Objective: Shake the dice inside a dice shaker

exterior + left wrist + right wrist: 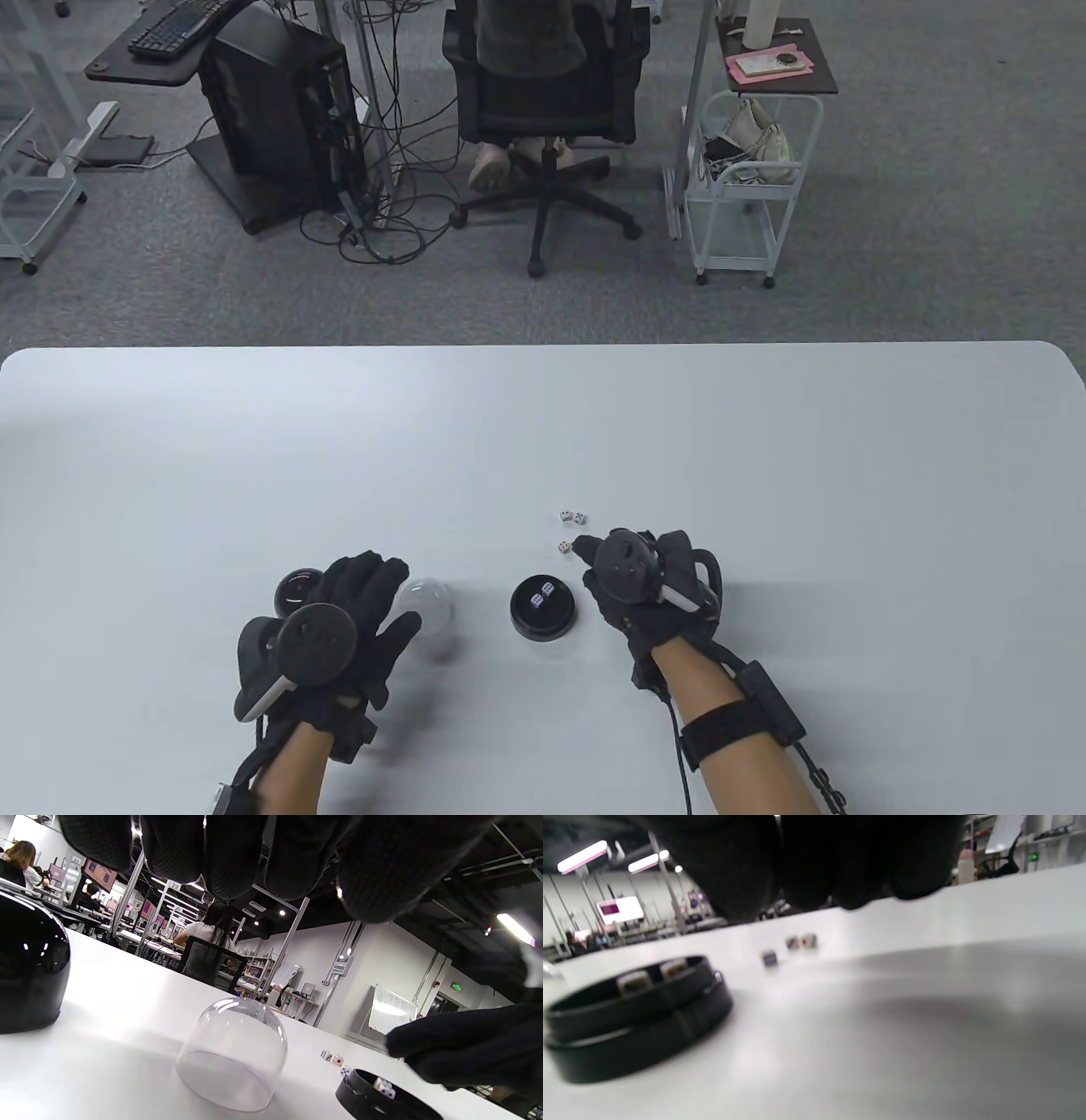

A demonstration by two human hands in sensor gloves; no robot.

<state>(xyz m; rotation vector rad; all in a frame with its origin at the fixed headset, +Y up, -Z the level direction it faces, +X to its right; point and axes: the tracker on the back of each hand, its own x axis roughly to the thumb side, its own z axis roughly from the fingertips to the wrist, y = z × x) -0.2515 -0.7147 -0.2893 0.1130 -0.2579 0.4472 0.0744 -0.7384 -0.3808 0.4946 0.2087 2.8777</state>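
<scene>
On the white table (764, 441) the dice shaker lies in parts: its shallow black base (543, 607) sits near the middle of the near edge, the clear dome (428, 604) stands mouth-down to its left, and a glossy black cover (295, 590) stands further left again. Two white dice (542, 595) rest inside the base, side by side. Three more lie loose on the tabletop beyond it — a touching pair (572, 516) and a single die (563, 548) a little nearer. The right hand (632, 586) reaches forward just right of the base, its fingertip (580, 543) just beside the single die; whether it touches the die, and how the fingers are curled, cannot be told (the right wrist view is blurred and shows only dark glove at the top). The left hand (356, 628) hovers with loosely spread fingers between the cover and the dome, holding nothing — the left wrist view shows its fingertips (237, 853) hanging well above the dome, apart from it.
</scene>
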